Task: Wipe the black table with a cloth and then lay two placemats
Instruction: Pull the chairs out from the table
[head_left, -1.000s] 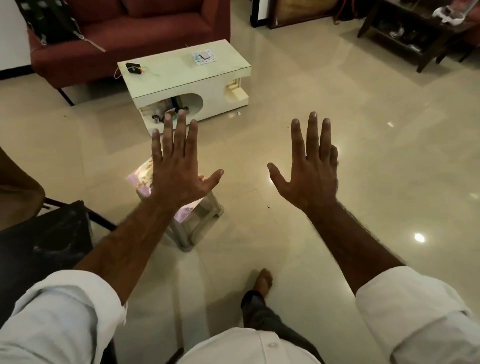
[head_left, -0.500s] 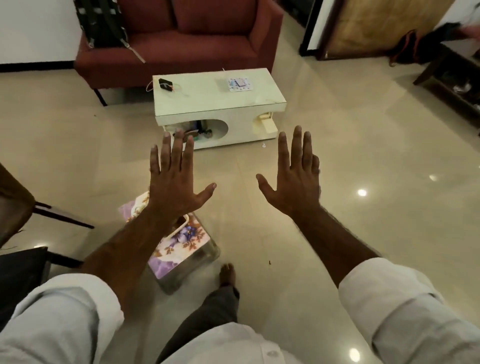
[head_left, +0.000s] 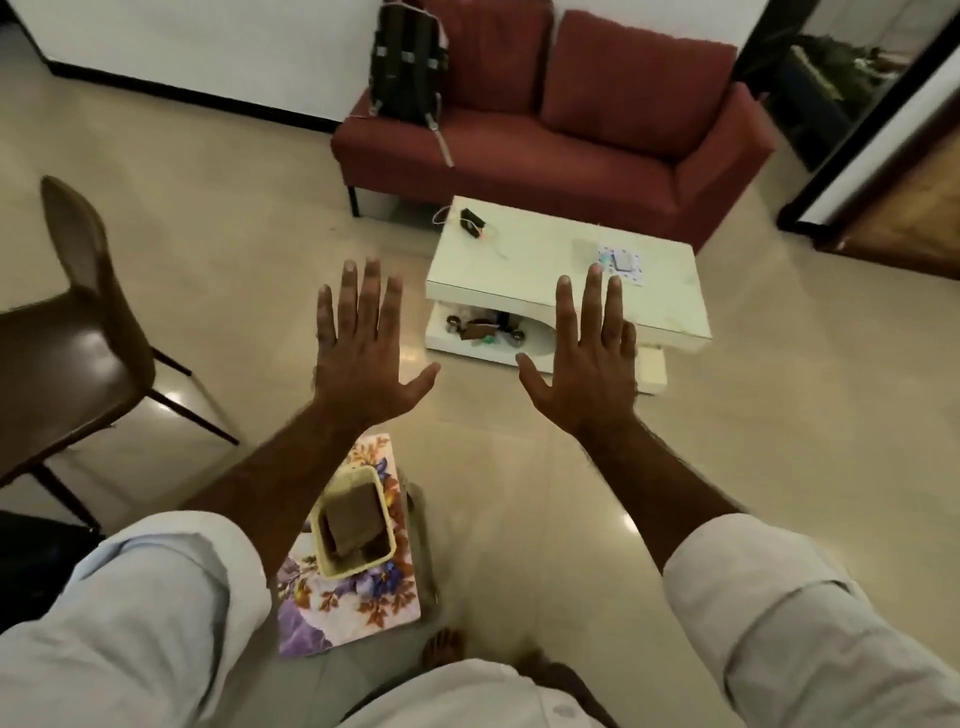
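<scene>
Holding my left hand (head_left: 363, 358) and right hand (head_left: 587, 374) out flat, fingers spread and empty, I judge nothing is started: the brown cloth (head_left: 353, 514) waits in its yellow basket (head_left: 358, 472) on the flowered placemats (head_left: 358, 597) under my left forearm, within easy reach of the black counter (head_left: 31, 543).

We look down on a glossy beige tiled floor (head_left: 805, 441). On it stand a low white rectangular coffee table (head_left: 519, 260), a dark red fabric sofa (head_left: 597, 156) and a brown padded chair (head_left: 67, 358). A black wired gadget (head_left: 472, 221) and a patterned white card (head_left: 623, 261) lie on the coffee table. Nearer us, a floral-printed mat (head_left: 374, 608) carries a pale yellow plastic basket (head_left: 318, 540).
</scene>
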